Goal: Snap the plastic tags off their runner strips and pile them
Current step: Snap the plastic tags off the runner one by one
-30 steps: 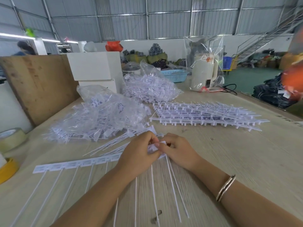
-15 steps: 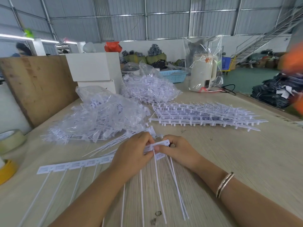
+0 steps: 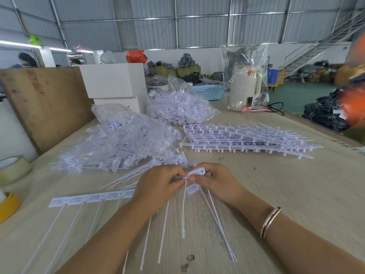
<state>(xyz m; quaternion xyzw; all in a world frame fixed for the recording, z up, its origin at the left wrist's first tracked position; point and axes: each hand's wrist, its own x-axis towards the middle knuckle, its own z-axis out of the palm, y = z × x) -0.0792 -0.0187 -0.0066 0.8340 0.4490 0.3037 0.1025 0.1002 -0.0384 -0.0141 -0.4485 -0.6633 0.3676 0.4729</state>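
Raised: one tag (image 3: pixel 196 172), two hands (image 3: pixel 158 187).

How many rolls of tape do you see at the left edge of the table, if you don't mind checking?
2. A clear tape roll lies near the wooden board, and a yellow tape roll sits nearer the person, partly cut off by the frame edge. Others may lie out of view.

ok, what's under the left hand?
The left hand covers the right part of the tag strip lying on the table; tails stick out below the hand. How many tags sit beneath it can't be seen.
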